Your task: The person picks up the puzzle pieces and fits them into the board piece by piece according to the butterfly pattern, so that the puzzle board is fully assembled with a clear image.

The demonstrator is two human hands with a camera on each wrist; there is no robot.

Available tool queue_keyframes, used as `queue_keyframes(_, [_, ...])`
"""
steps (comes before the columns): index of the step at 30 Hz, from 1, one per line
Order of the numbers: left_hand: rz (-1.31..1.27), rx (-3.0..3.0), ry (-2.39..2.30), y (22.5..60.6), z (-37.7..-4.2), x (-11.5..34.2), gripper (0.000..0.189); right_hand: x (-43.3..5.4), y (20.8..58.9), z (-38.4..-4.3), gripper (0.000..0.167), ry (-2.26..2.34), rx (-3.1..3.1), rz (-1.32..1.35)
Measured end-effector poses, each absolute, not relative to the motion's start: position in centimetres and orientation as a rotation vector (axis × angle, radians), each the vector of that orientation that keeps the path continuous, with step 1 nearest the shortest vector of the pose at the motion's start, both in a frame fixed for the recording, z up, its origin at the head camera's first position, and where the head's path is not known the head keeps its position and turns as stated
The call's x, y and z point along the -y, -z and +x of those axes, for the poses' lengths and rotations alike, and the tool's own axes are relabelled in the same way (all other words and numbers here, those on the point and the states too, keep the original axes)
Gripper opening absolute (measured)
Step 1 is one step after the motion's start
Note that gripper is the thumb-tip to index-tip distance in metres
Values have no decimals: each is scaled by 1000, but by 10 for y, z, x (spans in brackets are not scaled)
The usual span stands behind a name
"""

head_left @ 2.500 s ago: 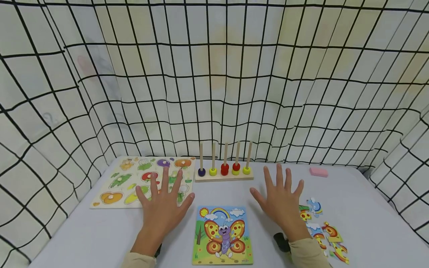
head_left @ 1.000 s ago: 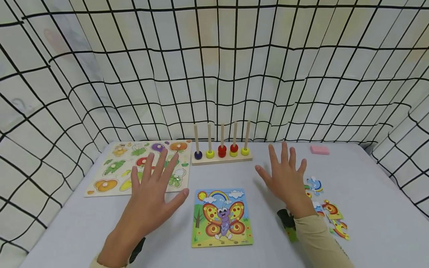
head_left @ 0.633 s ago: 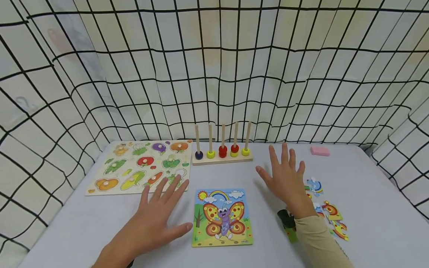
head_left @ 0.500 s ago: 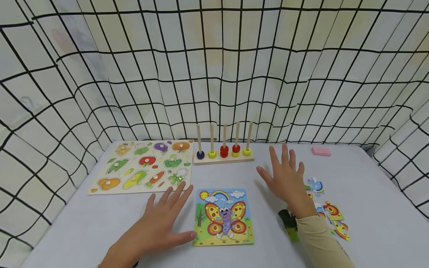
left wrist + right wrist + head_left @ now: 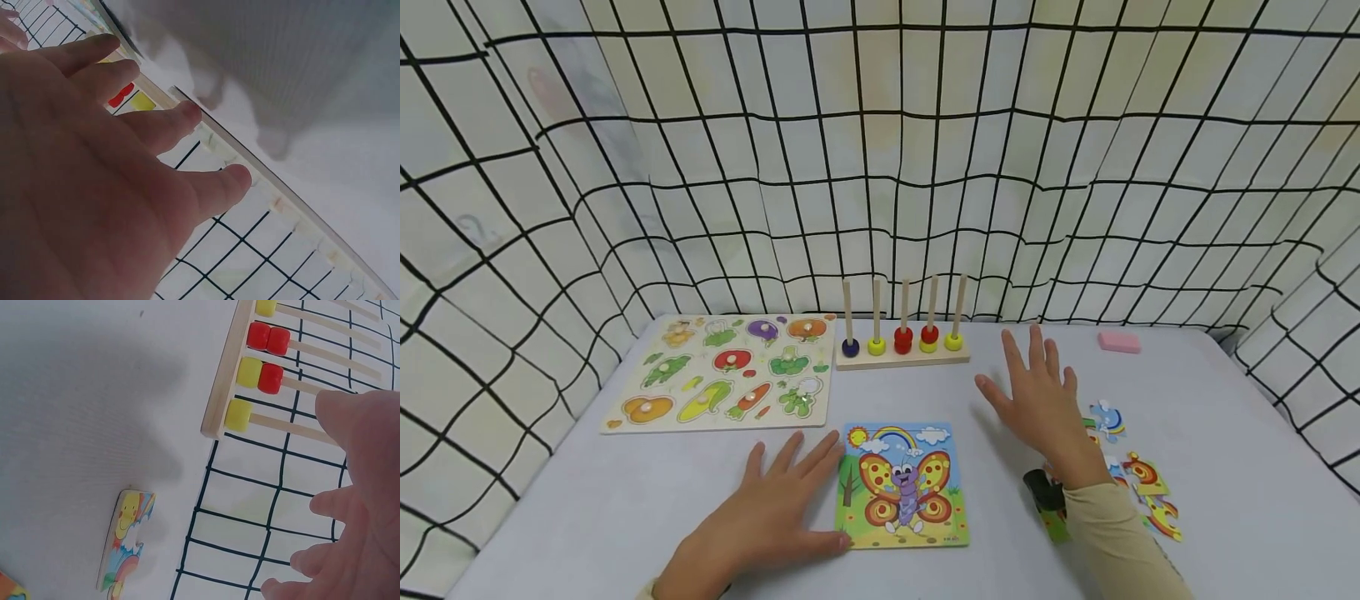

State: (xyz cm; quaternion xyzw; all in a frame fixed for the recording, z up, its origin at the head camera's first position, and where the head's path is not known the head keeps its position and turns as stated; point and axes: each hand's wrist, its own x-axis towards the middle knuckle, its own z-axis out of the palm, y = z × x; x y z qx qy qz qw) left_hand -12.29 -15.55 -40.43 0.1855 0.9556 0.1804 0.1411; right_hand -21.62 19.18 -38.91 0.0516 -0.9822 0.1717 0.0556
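My left hand [image 5: 775,517] is spread with straight fingers, thumb tip and index fingertip right at the left edge of the butterfly picture puzzle [image 5: 904,487]. That puzzle lies flat on the white table, its butterfly upright, a rainbow and sun above it. Over on the right, my right hand [image 5: 1037,408] hovers with fingers apart and nothing in it. Loose jigsaw pieces [image 5: 1150,475] lie beside and partly behind its wrist. In the right wrist view a few joined pieces [image 5: 125,534] with a sun and rainbow lie below the hand.
A vegetable peg puzzle board [image 5: 700,367] lies at the back left. Touching its right side is a wooden bead stand [image 5: 902,360] with upright rods and coloured beads. A pink block [image 5: 1118,342] sits at the back right. Black netting [image 5: 895,208] encloses the table's far sides.
The left hand has come down from over the vegetable board towards the butterfly puzzle's left edge, uncovering the vegetables. The right hand stays spread in nearly the same place. The head view tilted down, then held.
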Motion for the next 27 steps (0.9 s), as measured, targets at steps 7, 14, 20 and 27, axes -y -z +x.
queue_keyframes(7, [537,-2753,-522,406,-126,149,97,-193,388,-215,84,-537,2978,173])
queue_keyframes(14, [573,-2754,-531,407,-130,148,97,-198,384,-217,83,-594,2988,225])
queue_keyframes(20, [603,-2756,-508,407,-132,149,100,-209,366,-213,82,-822,3008,272])
queue_keyframes(27, [603,-2736,-531,410,-132,149,102,-226,352,-206,84,-855,3040,378])
